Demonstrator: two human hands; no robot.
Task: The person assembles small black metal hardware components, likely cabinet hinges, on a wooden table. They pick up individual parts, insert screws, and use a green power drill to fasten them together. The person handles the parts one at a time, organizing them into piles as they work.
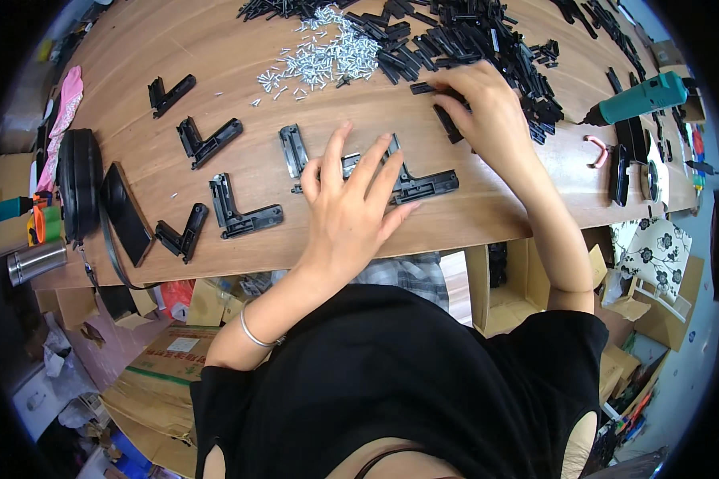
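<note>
My left hand [347, 195] lies spread over black L-shaped plastic parts, partly covering them. One L-shaped part [427, 185] shows beyond its fingertips and thumb; another black part [293, 150] lies at its left side. At the edge of the heap, my right hand [483, 104] is bent, with thumb and fingertips around the end of a small black plastic piece [421, 88]. A second black piece [447, 124] lies under that thumb. To the left are several more L-shaped parts, among them one with an open channel [240, 211].
Loose silver screws [327, 60] lie beside a heap of black plastic pieces [487, 40] at the back. A teal electric screwdriver [639, 100] is at the right. A black case [80, 176] and a steel flask [37, 262] stand at the left edge. Cardboard boxes [160, 371] sit below the table.
</note>
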